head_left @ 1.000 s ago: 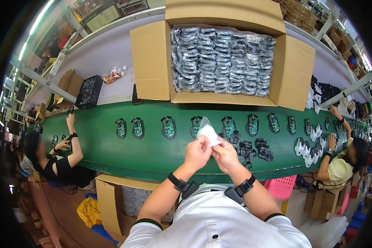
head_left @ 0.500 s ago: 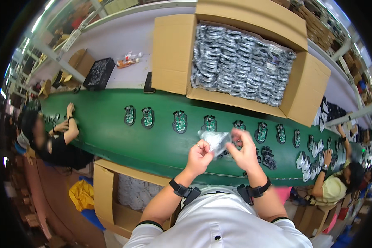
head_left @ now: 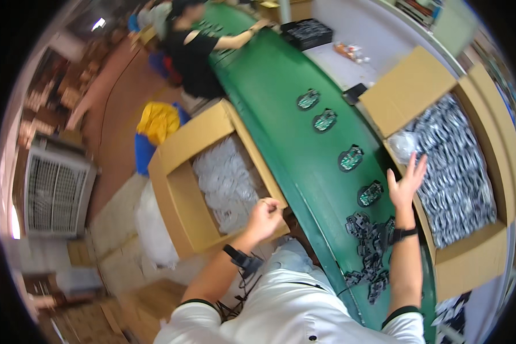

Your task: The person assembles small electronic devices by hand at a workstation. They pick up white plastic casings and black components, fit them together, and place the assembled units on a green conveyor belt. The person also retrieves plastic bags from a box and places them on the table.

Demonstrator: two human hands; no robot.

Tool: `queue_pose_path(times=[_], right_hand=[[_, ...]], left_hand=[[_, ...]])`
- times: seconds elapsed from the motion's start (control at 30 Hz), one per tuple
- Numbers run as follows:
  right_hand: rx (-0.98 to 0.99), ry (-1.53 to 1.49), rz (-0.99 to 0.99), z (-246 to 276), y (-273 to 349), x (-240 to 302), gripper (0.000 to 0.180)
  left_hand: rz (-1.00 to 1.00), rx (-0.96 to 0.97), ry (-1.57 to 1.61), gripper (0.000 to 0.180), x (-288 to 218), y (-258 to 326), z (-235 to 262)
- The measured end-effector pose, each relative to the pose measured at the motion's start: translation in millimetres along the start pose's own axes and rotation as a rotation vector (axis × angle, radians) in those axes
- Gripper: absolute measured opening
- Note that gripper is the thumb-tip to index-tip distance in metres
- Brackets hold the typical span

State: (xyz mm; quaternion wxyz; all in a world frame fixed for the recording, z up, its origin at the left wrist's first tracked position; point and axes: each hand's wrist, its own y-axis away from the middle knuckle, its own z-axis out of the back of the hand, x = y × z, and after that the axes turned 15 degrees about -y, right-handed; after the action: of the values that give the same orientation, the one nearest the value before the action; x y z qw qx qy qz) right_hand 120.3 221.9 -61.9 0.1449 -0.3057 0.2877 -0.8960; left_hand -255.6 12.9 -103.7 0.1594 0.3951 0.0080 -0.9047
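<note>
My right hand [head_left: 407, 182] is open with fingers spread, at the near edge of a large cardboard box [head_left: 410, 86]. Just beyond its fingertips, a clear plastic-wrapped piece [head_left: 404, 145] rests at the corner of that box. Rows of grey pieces in clear wrapping [head_left: 450, 166] fill the box. My left hand [head_left: 264, 219] is closed, its fingertips pinched together, over the rim of a lower cardboard box [head_left: 184, 226]. Whether anything is between those fingers is hidden. Translucent crumpled plastic bags [head_left: 226, 180] lie inside the lower box.
On the green bench [head_left: 286, 137] stand several mouse bases with green circuit boards [head_left: 325, 120]. Black parts [head_left: 370, 252] are piled near my right forearm. A co-worker [head_left: 195, 54] sits at the far bench. A blue bin with yellow cloth [head_left: 157, 123] stands on the floor.
My view has turned left. The plastic-wrapped piece held between both hands has left them and now lies at the large box. My hands have moved apart, the left one over the lower box.
</note>
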Motion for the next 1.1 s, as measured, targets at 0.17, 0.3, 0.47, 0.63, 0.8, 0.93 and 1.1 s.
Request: queue_pose_path(times=[0.17, 0.3, 0.47, 0.63, 0.8, 0.93, 1.1], right_hand=[[0.188, -0.623, -0.269, -13.2, 89.6, 104.6, 0.052], [0.932, -0.982, -0.334, -38.6, 93.3, 210.3, 0.038], [1.274, -0.797, -0.157, -136.3, 58.9, 305.0, 0.051], [1.351, -0.134, -0.643, -340.0, 96.2, 329.4, 0.106], [1.219, -0.505, -0.823, -445.5, 175.9, 270.5, 0.114], [1.176, -0.348, -0.805, -468.0, 204.5, 250.2, 0.113], [1.209, -0.248, -0.804, -482.2, 220.9, 229.7, 0.102]], left_hand=[[0.375, -0.075, -0.229, 0.039, 85.0, 54.7, 54.3], [0.515, -0.115, -0.101, 0.051, 172.8, 43.4, 78.7], [0.651, -0.056, -0.247, 0.086, 204.9, -36.8, 110.7], [0.87, -0.033, -0.102, 0.112, 320.3, -60.5, 59.4], [1.04, 0.134, -0.292, 0.111, 304.6, -93.9, 30.3], [0.962, 0.039, -0.413, 0.098, 320.6, -95.4, 20.1], [0.783, -0.042, -0.499, 0.095, 345.5, -90.4, 16.0]])
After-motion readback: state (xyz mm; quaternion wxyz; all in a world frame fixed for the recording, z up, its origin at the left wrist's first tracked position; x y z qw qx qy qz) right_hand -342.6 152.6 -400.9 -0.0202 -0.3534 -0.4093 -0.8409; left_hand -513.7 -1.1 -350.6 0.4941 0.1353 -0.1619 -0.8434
